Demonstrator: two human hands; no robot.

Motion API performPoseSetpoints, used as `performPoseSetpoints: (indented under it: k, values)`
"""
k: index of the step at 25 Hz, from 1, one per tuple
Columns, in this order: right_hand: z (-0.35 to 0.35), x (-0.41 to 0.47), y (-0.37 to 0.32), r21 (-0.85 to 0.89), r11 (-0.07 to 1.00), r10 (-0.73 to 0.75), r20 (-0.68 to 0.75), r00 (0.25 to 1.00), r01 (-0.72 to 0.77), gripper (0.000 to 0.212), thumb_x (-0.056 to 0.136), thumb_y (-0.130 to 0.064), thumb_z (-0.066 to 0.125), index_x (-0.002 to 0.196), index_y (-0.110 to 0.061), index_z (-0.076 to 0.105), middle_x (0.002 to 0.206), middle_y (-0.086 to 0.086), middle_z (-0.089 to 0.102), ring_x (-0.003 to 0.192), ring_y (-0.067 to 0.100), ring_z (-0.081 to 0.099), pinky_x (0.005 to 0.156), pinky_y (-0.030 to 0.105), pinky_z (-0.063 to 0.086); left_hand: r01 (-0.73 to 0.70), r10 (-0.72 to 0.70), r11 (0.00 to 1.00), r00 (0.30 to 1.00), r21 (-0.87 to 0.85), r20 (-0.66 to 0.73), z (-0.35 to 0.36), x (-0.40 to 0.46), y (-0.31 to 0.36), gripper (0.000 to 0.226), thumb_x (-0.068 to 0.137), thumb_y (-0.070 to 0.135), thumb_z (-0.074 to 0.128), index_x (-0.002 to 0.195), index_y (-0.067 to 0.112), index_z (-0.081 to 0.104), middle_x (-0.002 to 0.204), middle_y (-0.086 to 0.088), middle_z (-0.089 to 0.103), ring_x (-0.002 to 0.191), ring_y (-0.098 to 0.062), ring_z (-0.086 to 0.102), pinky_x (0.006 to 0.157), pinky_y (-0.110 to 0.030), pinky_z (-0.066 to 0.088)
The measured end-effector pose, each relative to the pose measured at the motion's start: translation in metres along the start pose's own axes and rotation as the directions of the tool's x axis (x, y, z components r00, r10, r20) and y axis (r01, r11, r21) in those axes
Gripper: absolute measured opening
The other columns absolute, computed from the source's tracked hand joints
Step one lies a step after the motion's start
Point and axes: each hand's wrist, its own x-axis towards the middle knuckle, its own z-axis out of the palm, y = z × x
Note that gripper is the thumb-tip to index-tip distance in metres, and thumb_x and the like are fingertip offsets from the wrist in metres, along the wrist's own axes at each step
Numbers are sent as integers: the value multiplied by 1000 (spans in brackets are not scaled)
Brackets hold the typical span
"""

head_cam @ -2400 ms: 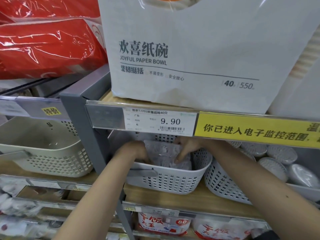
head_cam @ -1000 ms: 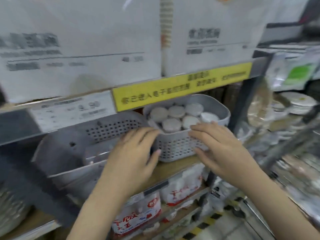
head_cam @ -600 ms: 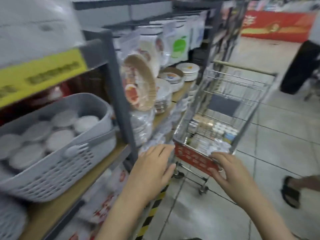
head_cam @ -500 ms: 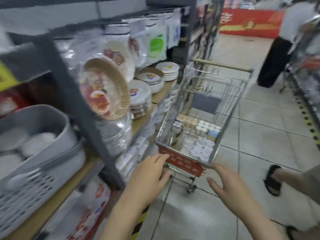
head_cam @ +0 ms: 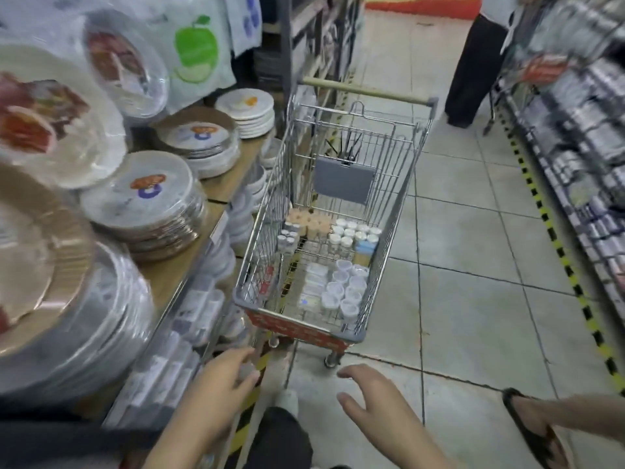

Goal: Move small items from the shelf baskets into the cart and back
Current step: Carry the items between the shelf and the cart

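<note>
A metal shopping cart (head_cam: 395, 201) stands in the aisle ahead of me, its red front panel facing me. Its bottom holds several small white cups (head_cam: 345, 289), white-capped bottles (head_cam: 355, 235) and flat packets. My left hand (head_cam: 220, 387) and my right hand (head_cam: 375, 397) are both held out low in front of the cart, fingers spread and relaxed, holding nothing. Neither hand touches the cart. The shelf baskets are out of view.
A shelf of wrapped paper plate stacks (head_cam: 148, 201) runs along my left. Another shelf (head_cam: 581, 137) lines the right side of the aisle. A person in dark trousers (head_cam: 473, 62) stands beyond the cart. A sandalled foot (head_cam: 531, 431) is at the lower right.
My view swung right from the baskets to the cart. Both hands came away from the basket and now reach toward the cart, which is a little closer.
</note>
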Motion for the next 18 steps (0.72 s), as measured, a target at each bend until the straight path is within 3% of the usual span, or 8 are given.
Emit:
performPoseSetpoints:
  k: [3,8,12,15,18]
  values:
    - [-11,43,7,37,997,62,10,998,-63,37,94,-33,49,131,-27,48,131,-12,51,124,6,45,101,18,31,7,-9,999,1000,49,25,-9,52,-3,43,94,36,51,135,25,47,132,10,55,118,-6,52,98,-29,44]
    - [-25,115,23,113,978,177,-8,984,-175,34,94,-29,51,128,-27,52,125,-14,54,117,3,49,93,14,35,-122,101,983,982,136,157,-14,145,21,41,96,35,48,136,26,46,134,11,52,120,-6,50,98,-24,41]
    - [-18,171,44,154,943,284,87,955,-294,37,94,-27,52,130,-21,52,129,-4,56,119,11,51,98,23,39,-168,125,977,949,128,289,4,210,31,42,97,34,46,138,23,44,137,7,50,122,-8,49,103,-27,40]
    - [-10,205,59,149,927,322,153,934,-344,39,94,-28,52,131,-19,51,130,-2,55,119,13,51,99,25,39,-104,67,991,931,85,358,20,249,21,41,96,33,49,136,23,46,134,10,52,117,-6,52,99,-26,43]
    - [-6,242,72,132,919,337,229,913,-372,40,94,-25,51,133,-18,49,130,-1,56,117,13,53,97,26,41,55,-67,998,918,41,391,36,281,0,38,95,31,52,132,21,51,125,8,59,107,-5,57,95,-25,46]
